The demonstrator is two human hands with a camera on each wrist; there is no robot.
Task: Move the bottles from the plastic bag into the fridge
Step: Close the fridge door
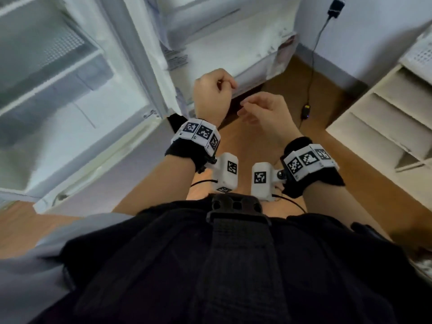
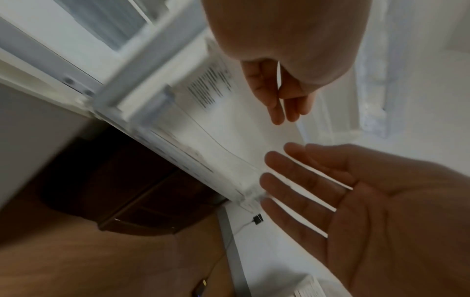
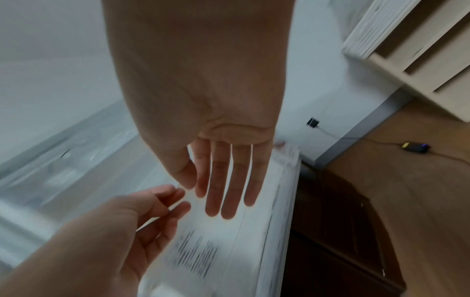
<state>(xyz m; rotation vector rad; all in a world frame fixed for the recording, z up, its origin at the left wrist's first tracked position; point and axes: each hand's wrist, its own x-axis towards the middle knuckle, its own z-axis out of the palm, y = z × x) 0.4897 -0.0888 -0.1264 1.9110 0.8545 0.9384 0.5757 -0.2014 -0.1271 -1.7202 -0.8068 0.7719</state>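
The open fridge [image 1: 58,73] fills the left of the head view, with pale shelves and nothing on them that I can make out. Its open door [image 1: 233,50] stands ahead, with a printed label [image 2: 208,88] on the inner face. My left hand [image 1: 222,86] hovers in front of the door's lower edge, fingers loosely curled, and holds nothing. Just to its right, my right hand [image 1: 252,108] is empty too; its fingers [image 3: 229,184] are straight and slightly spread. The two hands are close but apart. No bottle or plastic bag is in view.
A cream shelf unit [image 1: 385,127] stands at the right. A black cable runs from a wall plug [image 1: 336,8] to a small device [image 1: 306,111] on the wooden floor [image 1: 292,73]. A dark gap lies under the fridge door.
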